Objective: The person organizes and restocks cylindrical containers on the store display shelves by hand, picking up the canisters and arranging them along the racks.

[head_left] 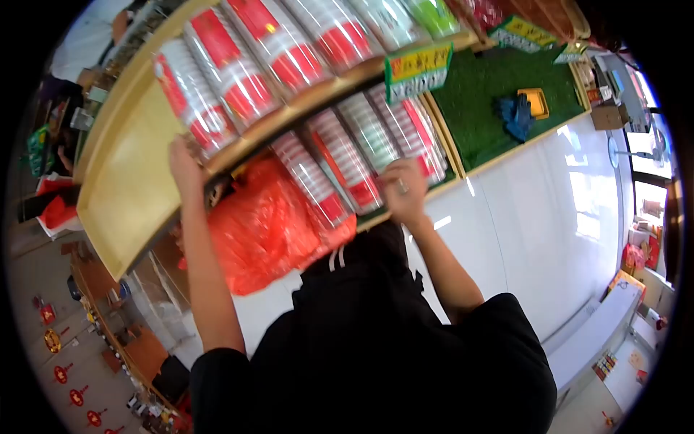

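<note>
Clear plastic sleeves of red-and-white paper cups lie side by side on the upper shelf. My left hand (186, 166) is at the near end of the leftmost cup sleeve (195, 98), by the shelf edge; its fingers are partly hidden, so I cannot tell whether it grips. On the lower shelf lie more sleeves, among them a red-striped cup sleeve (345, 160) and a greenish cup sleeve (369, 130). My right hand (405, 192), wearing a ring, is curled at the near ends of these sleeves. It is slightly blurred, and what its fingers hold is hidden.
A red plastic bag (264, 224) bulges from the lower shelf between my arms. A price tag (419, 71) hangs on the upper shelf edge. To the right, blue gloves (516, 117) and a yellow tray (535, 103) sit on a green mat (481, 137).
</note>
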### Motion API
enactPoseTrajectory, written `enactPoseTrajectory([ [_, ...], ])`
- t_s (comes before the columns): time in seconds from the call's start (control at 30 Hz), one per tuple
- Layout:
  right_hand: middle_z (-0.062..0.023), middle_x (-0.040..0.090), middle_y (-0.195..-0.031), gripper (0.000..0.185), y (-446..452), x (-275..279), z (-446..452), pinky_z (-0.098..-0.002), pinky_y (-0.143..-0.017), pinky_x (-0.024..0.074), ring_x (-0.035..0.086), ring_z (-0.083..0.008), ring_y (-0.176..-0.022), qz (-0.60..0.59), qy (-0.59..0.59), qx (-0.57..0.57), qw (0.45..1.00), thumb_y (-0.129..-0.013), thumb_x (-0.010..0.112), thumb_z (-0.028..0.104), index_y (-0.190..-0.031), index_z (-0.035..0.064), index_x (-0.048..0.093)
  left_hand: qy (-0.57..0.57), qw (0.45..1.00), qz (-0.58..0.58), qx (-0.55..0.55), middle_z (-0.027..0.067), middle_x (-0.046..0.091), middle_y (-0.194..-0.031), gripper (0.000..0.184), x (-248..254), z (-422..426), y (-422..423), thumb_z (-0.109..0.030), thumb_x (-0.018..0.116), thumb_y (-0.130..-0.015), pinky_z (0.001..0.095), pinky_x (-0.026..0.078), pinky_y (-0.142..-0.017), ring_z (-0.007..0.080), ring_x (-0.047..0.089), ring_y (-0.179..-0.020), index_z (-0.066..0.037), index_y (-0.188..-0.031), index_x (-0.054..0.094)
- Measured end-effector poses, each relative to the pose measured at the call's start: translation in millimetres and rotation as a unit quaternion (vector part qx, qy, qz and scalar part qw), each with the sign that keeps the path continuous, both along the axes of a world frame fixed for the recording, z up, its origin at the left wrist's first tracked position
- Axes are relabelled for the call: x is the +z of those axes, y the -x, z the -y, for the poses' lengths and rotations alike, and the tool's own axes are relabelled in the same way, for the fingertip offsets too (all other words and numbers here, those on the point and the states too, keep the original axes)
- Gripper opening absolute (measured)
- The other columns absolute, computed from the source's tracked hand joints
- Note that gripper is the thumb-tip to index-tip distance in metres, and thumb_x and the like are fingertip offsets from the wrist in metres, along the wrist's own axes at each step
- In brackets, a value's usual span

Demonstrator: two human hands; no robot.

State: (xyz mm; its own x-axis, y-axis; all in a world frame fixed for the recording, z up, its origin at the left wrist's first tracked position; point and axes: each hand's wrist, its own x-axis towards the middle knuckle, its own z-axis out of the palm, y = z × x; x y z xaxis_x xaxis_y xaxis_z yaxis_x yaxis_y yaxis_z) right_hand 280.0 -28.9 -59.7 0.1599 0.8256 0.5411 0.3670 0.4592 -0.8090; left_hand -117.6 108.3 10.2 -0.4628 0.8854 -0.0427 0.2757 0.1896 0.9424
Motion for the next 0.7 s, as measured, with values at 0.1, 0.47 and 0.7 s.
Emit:
enactPoseTrajectory([
  [0.1,-0.0114,0.06,-0.078,0.014,-94.0,-59.2,22.0,-0.0319,-0.067,0.0444,0.057,-0.0246,-0.073,0.01,0.126,-0.21,0.97,-0.072,0.051,-0.008,-0.076,0.0007,0.061,0.059,0.996,0.025,0.067,0.0049,0.06,-0.094,0.04,31.7,8.1,-24.9,-0.037,0.037,-0.099,0.0284,0.043,-0.068,0.0134,0.054,-0.084,-0.005,-0.107,0.06],
  [0.47,-0.0171,0.059,-0.107,0.031,-239.2,-256.1,-20.4,-0.0441,-0.093,0.0423,0.052,-0.0371,-0.105,0.221,0.38,-0.246,0.864,-0.084,0.055,0.029,-0.11,0.0128,0.061,0.019,0.999,-0.028,0.017,0.0105,0.063,-0.102,0.041,16.7,-3.7,11.6,-0.029,0.043,-0.093,0.0278,0.055,-0.068,0.0223,0.065,-0.082,0.001,-0.119,0.053],
  [0.7,-0.017,0.063,-0.105,0.032,-220.5,-276.9,-27.5,-0.0479,-0.09,0.0396,0.055,-0.0372,-0.101,0.217,0.336,-0.367,0.84,-0.087,0.048,0.032,-0.106,0.0103,0.062,-0.001,0.989,-0.147,-0.015,0.0102,0.066,-0.096,0.03,9.1,-4.9,47.3,-0.01,0.049,-0.09,0.0164,0.043,-0.058,0.011,0.059,-0.071,0.007,-0.113,0.059],
])
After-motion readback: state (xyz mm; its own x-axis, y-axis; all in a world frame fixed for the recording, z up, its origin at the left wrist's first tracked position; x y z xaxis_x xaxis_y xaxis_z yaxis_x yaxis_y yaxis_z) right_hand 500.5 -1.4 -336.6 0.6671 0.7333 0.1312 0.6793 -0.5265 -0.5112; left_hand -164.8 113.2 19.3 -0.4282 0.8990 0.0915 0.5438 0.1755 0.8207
